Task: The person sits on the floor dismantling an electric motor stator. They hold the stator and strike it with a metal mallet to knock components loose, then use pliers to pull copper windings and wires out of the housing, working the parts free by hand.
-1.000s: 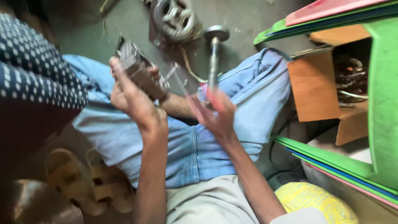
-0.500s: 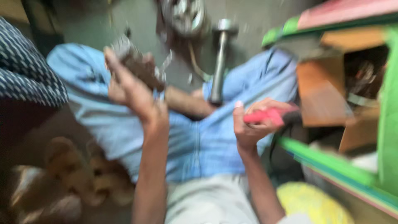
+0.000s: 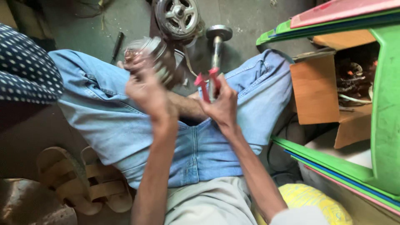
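Left hand [image 3: 146, 89] fingers wrap the heavy, stiff motor coil [image 3: 154, 58]; right hand [image 3: 221, 104] fingers clench red-handled pliers [image 3: 208, 83].

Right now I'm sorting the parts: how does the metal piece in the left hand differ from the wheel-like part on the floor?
The held metal piece is raised and tilted in the left hand; the wheel-like part lies flat on the floor. The held one shows a banded side, the floor one a spoked face. Both are round grey metal.

left hand [image 3: 146, 89] raised, right hand [image 3: 223, 106] clenched
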